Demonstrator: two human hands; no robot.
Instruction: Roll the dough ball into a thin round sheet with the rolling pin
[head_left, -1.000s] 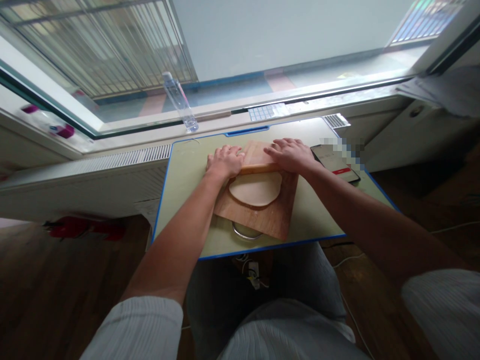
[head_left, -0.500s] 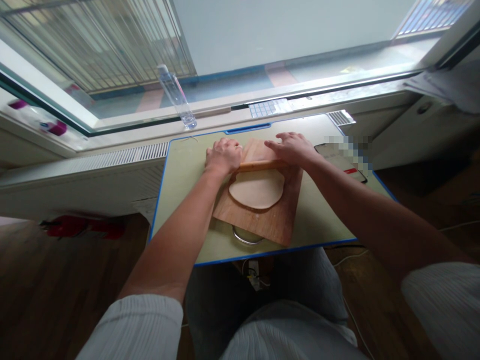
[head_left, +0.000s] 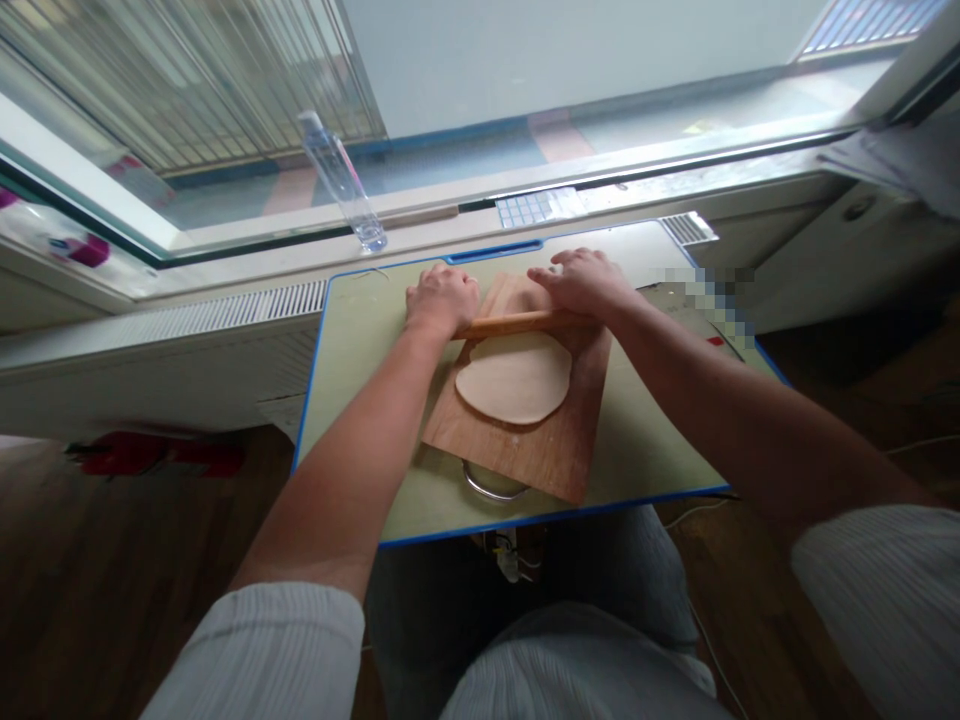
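A wooden rolling pin (head_left: 517, 322) lies crosswise on a wooden cutting board (head_left: 517, 455), along the far edge of a flat, pale, roughly oval sheet of dough (head_left: 514, 380). My left hand (head_left: 442, 296) is closed over the pin's left part, fingers curled in; the left tip shows below its wrist. Over the right end, my right hand (head_left: 581, 280) presses with its palm, its fingers loosely bent forward and thumb pointing left. That end of the pin is hidden by the hand. A curved metal handle (head_left: 491, 487) sticks out at the board's near edge.
Beneath the board is a small pale green table (head_left: 360, 400) with blue edging. A dark-edged flat object (head_left: 712, 325) lies at its right, partly blurred. A clear bottle (head_left: 352, 190) stands on the windowsill behind. My knees are below the near edge.
The rolling pin and both hands have shifted slightly away from me. More of the pin's left end now shows. The camera view has moved a little.
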